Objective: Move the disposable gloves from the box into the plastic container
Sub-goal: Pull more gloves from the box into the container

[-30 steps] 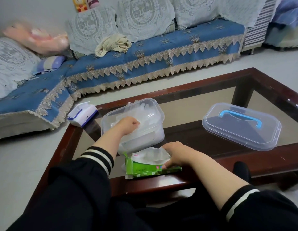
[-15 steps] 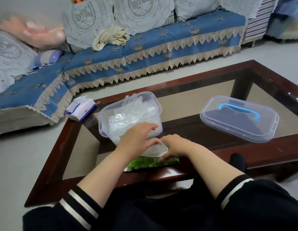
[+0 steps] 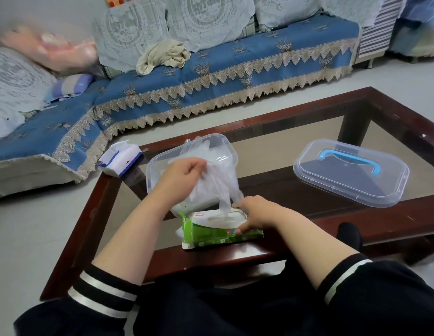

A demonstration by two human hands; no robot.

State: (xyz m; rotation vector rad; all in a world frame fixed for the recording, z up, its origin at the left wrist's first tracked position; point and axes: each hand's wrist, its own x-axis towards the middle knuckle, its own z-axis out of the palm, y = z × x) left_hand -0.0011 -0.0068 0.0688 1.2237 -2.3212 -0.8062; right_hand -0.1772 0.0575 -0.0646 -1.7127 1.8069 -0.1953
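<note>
My L hand (image 3: 181, 174) grip: pinching glove bunch (image 3: 217, 183), tail trailing down-right into box (image 3: 218, 230) slot. Container (image 3: 225, 146) directly behind, frame centre. R hand (image 3: 256, 212) clamping box on counter (image 3: 332, 224).

This is a home living room. A sofa (image 3: 211, 69) under a blue fringed cover, with lace-draped back cushions (image 3: 206, 18), runs behind a dark wood, glass-topped coffee table (image 3: 393, 112). A crumpled cloth (image 3: 162, 55) lies on the sofa; pale floor (image 3: 393, 78) lies between sofa and table.
</note>
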